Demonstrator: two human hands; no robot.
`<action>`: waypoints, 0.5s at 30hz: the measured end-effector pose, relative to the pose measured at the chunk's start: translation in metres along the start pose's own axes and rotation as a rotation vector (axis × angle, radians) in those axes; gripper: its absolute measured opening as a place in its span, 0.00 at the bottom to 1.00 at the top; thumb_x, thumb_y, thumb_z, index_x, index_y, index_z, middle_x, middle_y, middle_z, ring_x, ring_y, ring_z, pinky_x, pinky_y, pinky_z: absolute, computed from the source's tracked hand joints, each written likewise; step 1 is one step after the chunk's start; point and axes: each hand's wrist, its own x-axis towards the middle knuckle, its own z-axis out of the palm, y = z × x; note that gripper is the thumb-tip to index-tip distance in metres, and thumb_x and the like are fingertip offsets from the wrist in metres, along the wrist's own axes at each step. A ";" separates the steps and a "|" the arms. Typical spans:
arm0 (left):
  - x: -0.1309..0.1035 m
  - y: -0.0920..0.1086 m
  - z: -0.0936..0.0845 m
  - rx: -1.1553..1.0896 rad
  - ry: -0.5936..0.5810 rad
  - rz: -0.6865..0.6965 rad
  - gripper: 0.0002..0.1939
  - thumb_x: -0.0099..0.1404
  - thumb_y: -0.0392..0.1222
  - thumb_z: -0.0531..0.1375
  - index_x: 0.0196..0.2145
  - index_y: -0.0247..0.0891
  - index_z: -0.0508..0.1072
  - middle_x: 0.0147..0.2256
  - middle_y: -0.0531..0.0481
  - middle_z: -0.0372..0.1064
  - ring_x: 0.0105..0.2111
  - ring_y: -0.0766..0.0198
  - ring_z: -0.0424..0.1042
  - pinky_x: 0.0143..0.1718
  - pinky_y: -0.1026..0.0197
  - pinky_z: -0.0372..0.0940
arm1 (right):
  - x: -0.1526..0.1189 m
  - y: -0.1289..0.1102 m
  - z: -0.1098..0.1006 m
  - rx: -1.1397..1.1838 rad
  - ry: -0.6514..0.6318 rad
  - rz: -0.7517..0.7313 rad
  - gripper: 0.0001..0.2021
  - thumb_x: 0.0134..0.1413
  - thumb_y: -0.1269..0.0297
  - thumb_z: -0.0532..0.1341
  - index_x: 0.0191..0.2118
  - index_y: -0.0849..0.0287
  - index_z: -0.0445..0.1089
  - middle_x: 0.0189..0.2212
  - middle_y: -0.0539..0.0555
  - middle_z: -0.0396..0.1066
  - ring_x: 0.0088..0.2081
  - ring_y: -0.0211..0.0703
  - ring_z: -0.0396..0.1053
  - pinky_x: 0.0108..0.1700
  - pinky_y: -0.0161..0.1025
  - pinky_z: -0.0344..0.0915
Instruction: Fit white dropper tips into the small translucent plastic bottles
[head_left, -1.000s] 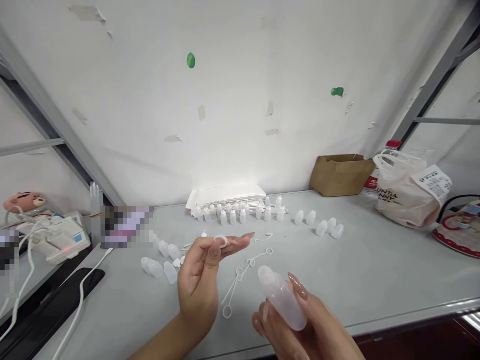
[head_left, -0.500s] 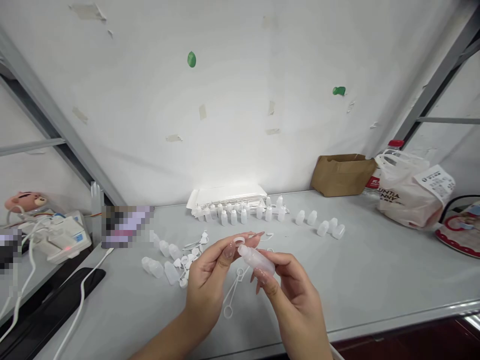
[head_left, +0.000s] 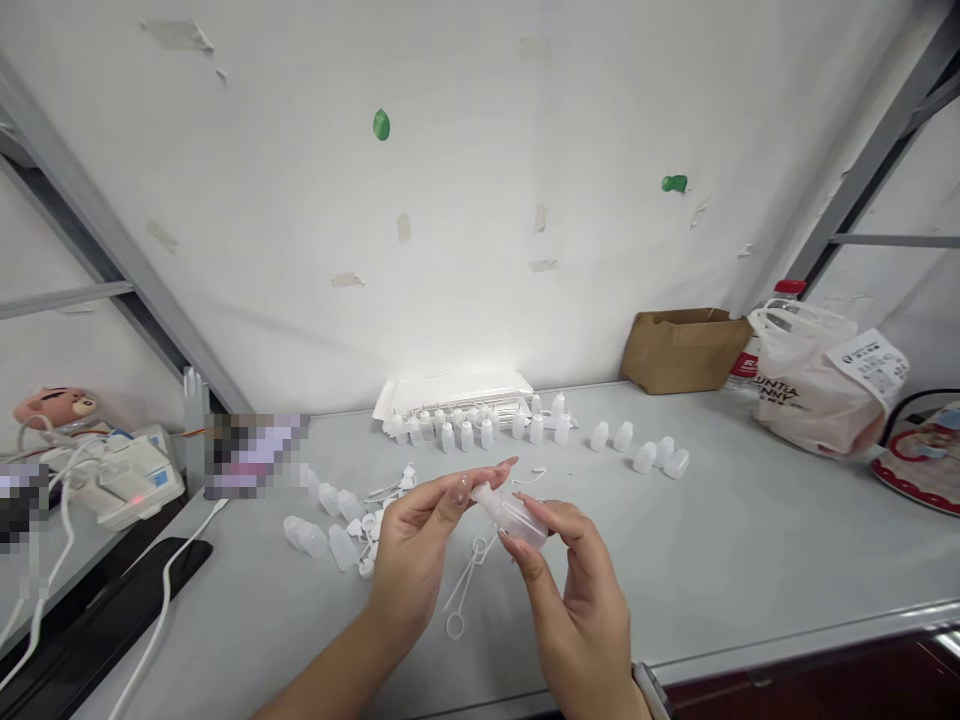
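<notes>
A translucent small plastic squeeze bottle (head_left: 517, 520) is tilted, its neck pointing up and left. My right hand (head_left: 574, 590) is closed round its body, thumb and fingers on either side. With thumb and fingers pinched, my left hand (head_left: 420, 535) holds a thin white ring at the bottle's neck (head_left: 482, 493); my fingers partly cover the ring. Beneath my hands, white looped straps (head_left: 465, 590) lie on the table. Left of my left hand are a heap of white caps (head_left: 367, 545) and several loose translucent bottles (head_left: 343, 548).
Capped bottles (head_left: 466, 436) stand in rows before a white tray (head_left: 457, 385). More bottles (head_left: 643, 458) sit to the right. A brown cardboard box (head_left: 682, 355) and a plastic bag (head_left: 799, 400) are at the back right. A cable (head_left: 166, 600) and blurred phone (head_left: 259, 455) lie left.
The white ring has moved from beside the bottle's mouth onto its neck. My right hand has shifted slightly left, bringing the bottle closer to my left fingers.
</notes>
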 end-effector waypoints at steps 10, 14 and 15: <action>0.008 -0.002 -0.001 -0.184 -0.088 -0.200 0.10 0.59 0.45 0.58 0.31 0.37 0.76 0.40 0.44 0.75 0.52 0.54 0.63 0.53 0.53 0.57 | 0.002 0.009 0.004 -0.278 0.005 -0.303 0.13 0.53 0.75 0.56 0.44 0.56 0.59 0.32 0.52 0.71 0.34 0.42 0.68 0.50 0.52 0.51; 0.009 -0.004 -0.002 -0.202 -0.081 -0.200 0.12 0.56 0.49 0.60 0.29 0.37 0.76 0.40 0.44 0.75 0.53 0.53 0.61 0.54 0.53 0.55 | 0.003 0.011 0.004 -0.343 0.012 -0.354 0.13 0.52 0.76 0.56 0.44 0.56 0.60 0.30 0.52 0.71 0.30 0.40 0.68 0.48 0.52 0.51; 0.009 -0.004 -0.002 -0.201 -0.078 -0.203 0.11 0.56 0.48 0.61 0.29 0.37 0.76 0.39 0.44 0.75 0.54 0.52 0.61 0.54 0.53 0.55 | 0.003 0.011 0.004 -0.356 0.008 -0.361 0.13 0.52 0.76 0.56 0.44 0.56 0.60 0.30 0.52 0.71 0.29 0.40 0.68 0.47 0.52 0.51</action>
